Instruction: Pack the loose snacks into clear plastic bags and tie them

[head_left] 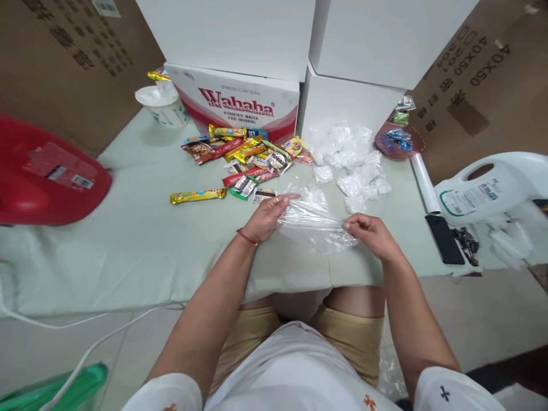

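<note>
A clear plastic bag [311, 220] is stretched between my two hands, low over the table near its front edge. My left hand [270, 216], with a red cord at the wrist, is closed on the bag's left side, index finger pointing along it. On the other side, my right hand [369, 231] pinches the bag between thumb and fingers. Beyond the left hand lies a pile of wrapped snacks [252, 157] in yellow, red and brown packets. One yellow snack packet [197, 196] rests apart to the left. Folded clear bags [349, 160] form a heap behind the stretched one.
A Wahaha carton [240, 105] and white boxes [355, 103] stand at the back. To the left are a paper tub [165, 105] and a red container [51, 171]. A pink bowl [398, 140], white jug [488, 188], phone [444, 240] and keys [467, 244] sit at right.
</note>
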### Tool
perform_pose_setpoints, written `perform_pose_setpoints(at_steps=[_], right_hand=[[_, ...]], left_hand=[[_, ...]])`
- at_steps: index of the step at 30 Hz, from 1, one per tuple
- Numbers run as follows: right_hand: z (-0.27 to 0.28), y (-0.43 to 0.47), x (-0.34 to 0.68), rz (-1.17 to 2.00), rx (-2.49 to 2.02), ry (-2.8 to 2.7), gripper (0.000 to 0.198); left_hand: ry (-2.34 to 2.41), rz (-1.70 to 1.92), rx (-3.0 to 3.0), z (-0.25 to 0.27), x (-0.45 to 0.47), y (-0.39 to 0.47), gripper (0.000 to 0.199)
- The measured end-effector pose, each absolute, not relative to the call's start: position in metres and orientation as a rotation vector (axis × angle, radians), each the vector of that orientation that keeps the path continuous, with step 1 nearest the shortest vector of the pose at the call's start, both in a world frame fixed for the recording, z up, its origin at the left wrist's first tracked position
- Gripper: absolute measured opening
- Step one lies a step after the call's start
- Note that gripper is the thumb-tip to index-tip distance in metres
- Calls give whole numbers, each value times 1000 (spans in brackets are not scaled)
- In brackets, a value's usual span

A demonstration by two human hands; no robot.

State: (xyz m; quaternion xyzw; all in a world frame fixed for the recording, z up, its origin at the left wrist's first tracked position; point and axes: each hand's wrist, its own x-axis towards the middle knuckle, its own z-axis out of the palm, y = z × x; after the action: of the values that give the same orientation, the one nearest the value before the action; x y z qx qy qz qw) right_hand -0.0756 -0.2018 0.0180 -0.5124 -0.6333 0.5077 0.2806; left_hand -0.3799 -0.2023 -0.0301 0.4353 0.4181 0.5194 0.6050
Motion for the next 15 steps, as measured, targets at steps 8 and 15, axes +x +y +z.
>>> perform_pose_setpoints(at_steps=[8,15], right_hand=[[11,-206,-53,843,-1511,-1722,29],[30,-224,-104,939,-1439,-1219,34]], left_hand=[[1124,1322,1183,-39,-376,-198,61],[1316,1571,1283,-41,-371,-200,55]])
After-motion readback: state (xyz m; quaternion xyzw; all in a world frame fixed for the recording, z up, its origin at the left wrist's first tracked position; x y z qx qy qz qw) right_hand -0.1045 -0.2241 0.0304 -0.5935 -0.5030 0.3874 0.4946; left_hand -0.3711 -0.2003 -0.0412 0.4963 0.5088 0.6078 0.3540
